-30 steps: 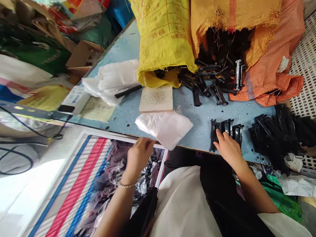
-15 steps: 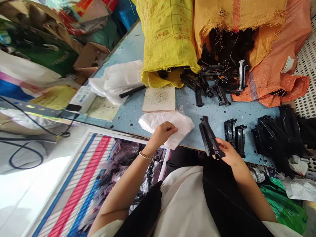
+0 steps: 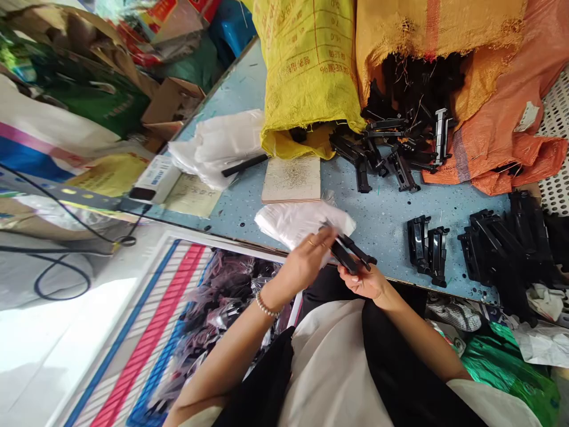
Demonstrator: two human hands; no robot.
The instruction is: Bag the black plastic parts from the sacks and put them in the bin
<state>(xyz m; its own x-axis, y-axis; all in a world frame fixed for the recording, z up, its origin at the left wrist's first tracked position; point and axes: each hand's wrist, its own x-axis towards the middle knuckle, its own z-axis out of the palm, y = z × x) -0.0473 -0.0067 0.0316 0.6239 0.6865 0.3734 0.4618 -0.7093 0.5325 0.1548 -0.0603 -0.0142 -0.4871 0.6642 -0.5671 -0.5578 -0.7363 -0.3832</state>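
Observation:
A black slotted plastic part (image 3: 353, 255), long and narrow, is tilted in my right hand (image 3: 367, 281), whose fingers close round its lower end. My left hand (image 3: 309, 258), with a ring and a beaded bracelet, meets the part's far end. Its fingers are bent together, slightly blurred, and what lies in them is hidden. Under both hands lies a stack of thin white plastic bags (image 3: 284, 222) at the table's front edge. To the right, a few similar black parts (image 3: 427, 252) stand side by side on the speckled blue table (image 3: 382, 207).
A yellow sack (image 3: 311, 77) and an orange sack (image 3: 391, 29) spill black parts at the back. A board (image 3: 291, 181) lies behind the bags. More parts (image 3: 493, 249) are heaped at right. Below left stands a striped bin (image 3: 133, 344) of bagged parts.
My right hand has brought the black part leftward, over the edge of the bag stack. My left hand has moved right and slightly down to meet its far end.

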